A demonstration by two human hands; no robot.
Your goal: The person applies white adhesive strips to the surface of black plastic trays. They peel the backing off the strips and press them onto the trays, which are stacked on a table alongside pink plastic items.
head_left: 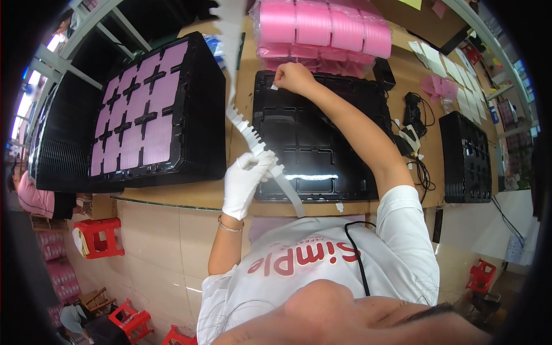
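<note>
My left hand (241, 183), in a white glove, pinches a long white paper strip (248, 134) with a notched edge. The strip runs from the top of the picture down past the glove, and its lower end hangs near my shirt. In front of me lies a black plastic tray (299, 149) with shallow raised ridges. My bare right hand (294, 79) reaches across it to the far left corner. Its fingers are closed at a small white piece (274, 87), which touches or nearly touches the tray's surface.
Left of the tray rises a tall stack of black trays (201, 109) with pink sheets (155, 138) in its compartments. Plastic-wrapped pink bundles (322, 29) lie behind. On the right are cables (422, 172), a smaller black tray stack (466, 155) and white papers (451, 69).
</note>
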